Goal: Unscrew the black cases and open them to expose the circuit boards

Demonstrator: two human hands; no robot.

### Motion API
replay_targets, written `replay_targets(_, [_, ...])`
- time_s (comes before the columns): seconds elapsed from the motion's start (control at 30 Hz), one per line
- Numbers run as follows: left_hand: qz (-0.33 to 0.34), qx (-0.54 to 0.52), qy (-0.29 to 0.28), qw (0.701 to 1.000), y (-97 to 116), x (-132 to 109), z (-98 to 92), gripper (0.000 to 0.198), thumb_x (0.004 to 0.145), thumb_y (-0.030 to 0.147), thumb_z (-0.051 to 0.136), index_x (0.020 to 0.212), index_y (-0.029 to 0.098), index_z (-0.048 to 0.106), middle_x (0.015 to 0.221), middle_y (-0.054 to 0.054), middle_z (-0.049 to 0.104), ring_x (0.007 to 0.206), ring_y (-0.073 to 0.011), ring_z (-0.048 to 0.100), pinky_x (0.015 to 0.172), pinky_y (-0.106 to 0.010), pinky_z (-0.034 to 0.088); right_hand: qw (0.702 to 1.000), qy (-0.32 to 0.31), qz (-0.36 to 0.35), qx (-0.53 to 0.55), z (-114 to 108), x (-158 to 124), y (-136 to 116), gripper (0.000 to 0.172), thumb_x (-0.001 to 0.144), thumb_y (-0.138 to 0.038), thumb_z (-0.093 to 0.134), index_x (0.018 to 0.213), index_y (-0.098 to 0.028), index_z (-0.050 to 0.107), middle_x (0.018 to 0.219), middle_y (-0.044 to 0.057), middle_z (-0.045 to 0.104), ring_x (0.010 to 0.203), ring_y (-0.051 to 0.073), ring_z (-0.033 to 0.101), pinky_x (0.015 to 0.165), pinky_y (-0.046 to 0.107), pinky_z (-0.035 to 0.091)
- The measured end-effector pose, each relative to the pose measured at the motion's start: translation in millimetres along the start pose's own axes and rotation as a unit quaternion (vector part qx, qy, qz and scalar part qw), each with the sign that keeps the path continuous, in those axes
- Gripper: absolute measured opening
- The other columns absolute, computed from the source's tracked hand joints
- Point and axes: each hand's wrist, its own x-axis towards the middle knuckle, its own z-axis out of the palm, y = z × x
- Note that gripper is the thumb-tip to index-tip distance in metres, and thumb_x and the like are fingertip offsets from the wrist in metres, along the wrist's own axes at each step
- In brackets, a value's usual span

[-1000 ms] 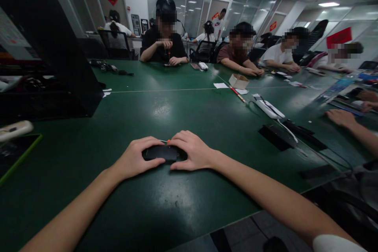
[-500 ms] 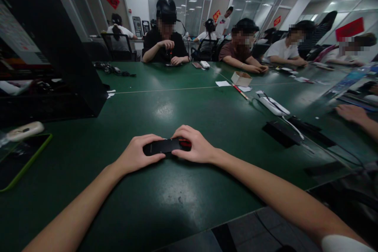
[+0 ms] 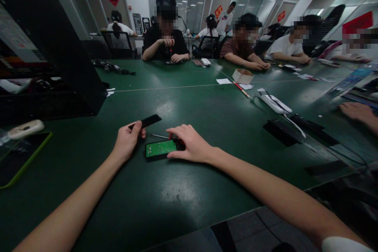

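Observation:
My left hand [image 3: 129, 138] pinches a thin black cover plate [image 3: 151, 120] between thumb and fingers, raised above the green table. Below and to its right lies a black case [image 3: 147, 156] with a green circuit board [image 3: 161, 148] facing up. My right hand [image 3: 191, 143] is closed around the right end of this case, thumb at the near edge and fingers at the far side. A screwdriver [image 3: 159, 136] lies just behind the case; its metal shaft shows, and its red-and-black handle is partly hidden under my right fingers.
A black computer case [image 3: 79, 67] stands at left, beside a green-edged phone [image 3: 26, 157] and a white object [image 3: 26, 129]. To the right are a white power strip [image 3: 276, 103], black adapters [image 3: 282, 132] and cables. A small box [image 3: 242, 76] lies farther back. Co-workers sit around the table.
The cover plate has come off the case and moved up and left in my left hand, exposing the green board. My right hand stays at the case; the screwdriver's shaft now shows.

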Motion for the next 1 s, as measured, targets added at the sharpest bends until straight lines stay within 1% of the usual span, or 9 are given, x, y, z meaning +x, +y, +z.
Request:
replay_targets(0.1, [-0.049,-0.101,0.082,0.990,-14,21,1.5,0.060,0.082,0.073,0.062,0.073,0.014,0.063,0.058,0.001,0.054,0.051,-0.0107,0.048,0.052,-0.023,0.039,0.998,-0.047,-0.036,-0.035,3,3,-12,0.070,0.087,-0.059,0.066,0.139,-0.014,0.052,0.126,0.014,0.066,0.111,0.027,0.057,0.095,0.043,0.043])
replay_targets(0.2, [-0.057,-0.108,0.085,0.989,-18,37,6.8,0.057,0.078,0.069,0.070,0.062,0.016,0.054,0.051,0.003,0.048,0.046,-0.0082,0.040,0.047,-0.022,0.032,0.997,-0.061,-0.052,-0.017,0,8,-20,0.058,0.093,-0.044,0.065,0.141,-0.016,0.050,0.123,0.013,0.068,0.108,0.025,0.059,0.093,0.041,0.045])
replay_targets(0.27, [-0.055,-0.107,0.072,0.990,-17,42,10.6,0.056,0.076,0.065,0.074,0.059,0.017,0.049,0.048,0.004,0.044,0.045,-0.0078,0.039,0.046,-0.021,0.030,0.998,-0.014,-0.047,0.026,-12,10,-14,0.055,0.090,-0.041,0.069,0.137,-0.019,0.054,0.120,0.011,0.068,0.105,0.023,0.061,0.093,0.040,0.047])
replay_targets(0.4, [-0.053,-0.117,0.058,0.990,-13,40,14.1,0.052,0.077,0.061,0.073,0.063,0.017,0.050,0.049,0.005,0.044,0.045,-0.0073,0.039,0.047,-0.020,0.031,0.976,0.189,0.108,0.023,-66,1,42,0.051,0.085,-0.041,0.072,0.130,-0.022,0.059,0.117,0.010,0.069,0.105,0.025,0.065,0.092,0.041,0.051])
replay_targets(0.5, [-0.051,-0.135,0.048,0.988,-10,36,14.4,0.046,0.076,0.059,0.073,0.075,0.017,0.053,0.051,0.008,0.041,0.045,-0.0074,0.039,0.047,-0.019,0.032,0.915,0.257,0.247,-0.188,-116,-27,105,0.054,0.082,-0.036,0.072,0.131,-0.016,0.060,0.121,0.016,0.069,0.113,0.032,0.062,0.099,0.047,0.046])
replay_targets(0.63, [-0.056,-0.146,0.044,0.987,-7,36,15.1,0.045,0.074,0.057,0.074,0.087,0.018,0.055,0.059,0.008,0.044,0.045,-0.0070,0.040,0.044,-0.017,0.029,0.788,0.195,0.486,-0.324,-160,-76,161,0.056,0.086,-0.039,0.066,0.136,-0.014,0.058,0.126,0.018,0.068,0.116,0.034,0.062,0.097,0.043,0.046])
replay_targets(0.7, [-0.059,-0.142,0.032,0.988,-6,35,15.9,0.044,0.073,0.054,0.076,0.085,0.017,0.056,0.061,0.007,0.046,0.045,-0.0065,0.039,0.042,-0.016,0.027,0.758,0.171,0.538,-0.325,-170,-94,171,0.056,0.087,-0.041,0.066,0.135,-0.013,0.059,0.123,0.020,0.068,0.113,0.035,0.063,0.091,0.043,0.047])
replay_targets(0.87, [-0.063,-0.139,-0.024,0.988,-2,27,21.5,0.043,0.074,0.052,0.079,0.076,0.015,0.057,0.057,0.007,0.045,0.046,-0.0057,0.038,0.042,-0.017,0.026,0.748,0.110,0.580,-0.302,-181,-105,173,0.047,0.077,-0.034,0.077,0.117,-0.010,0.069,0.103,0.023,0.070,0.099,0.036,0.066,0.081,0.043,0.048])
replay_targets(1.0, [-0.065,-0.167,-0.094,0.979,2,18,29.8,0.045,0.081,0.057,0.073,0.078,0.016,0.056,0.054,0.008,0.042,0.044,-0.0049,0.035,0.043,-0.017,0.025,0.778,0.136,0.533,-0.304,-160,-76,159,0.044,0.081,-0.031,0.069,0.119,-0.010,0.066,0.123,0.027,0.062,0.113,0.037,0.060,0.091,0.048,0.045])
